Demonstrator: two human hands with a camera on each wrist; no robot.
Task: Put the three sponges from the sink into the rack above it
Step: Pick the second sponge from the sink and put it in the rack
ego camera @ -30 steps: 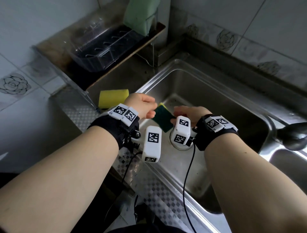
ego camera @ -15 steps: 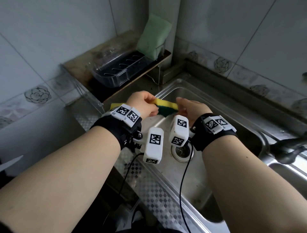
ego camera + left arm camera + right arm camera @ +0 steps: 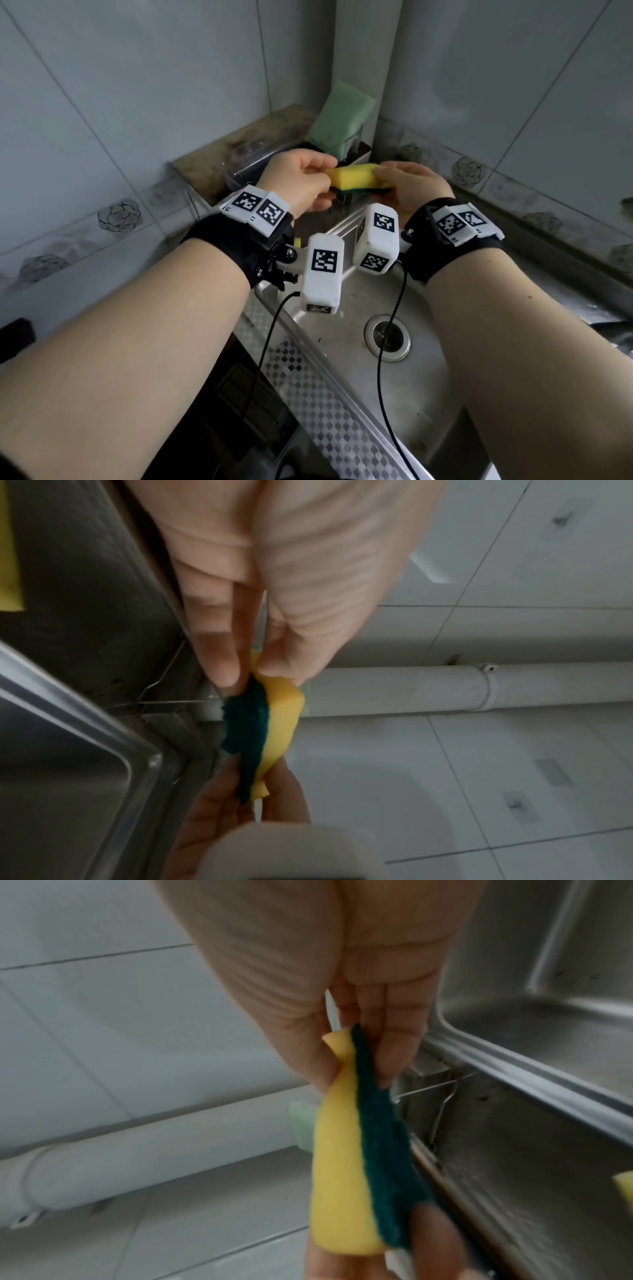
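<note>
A yellow sponge (image 3: 356, 176) with a dark green scouring side (image 3: 246, 723) hangs in the air between my two hands, yellow side up. My left hand (image 3: 323, 176) pinches its left end and my right hand (image 3: 382, 171) pinches its right end. It is above the sink's (image 3: 342, 308) far corner, just in front of the rack (image 3: 212, 154). A pale green sponge (image 3: 339, 120) stands upright at the rack's right end. A second yellow sponge (image 3: 623, 1188) lies below the rack, mostly hidden in the head view.
A clear plastic tray (image 3: 246, 161) sits on the rack left of the green sponge. The drain (image 3: 387, 337) is in the sink floor below my wrists. Tiled walls close the corner, and a white pipe (image 3: 411, 688) runs along it.
Both hands have lifted the yellow-and-green sponge out of the sink and up to the rack's level. It has turned from green side up to yellow side up.
</note>
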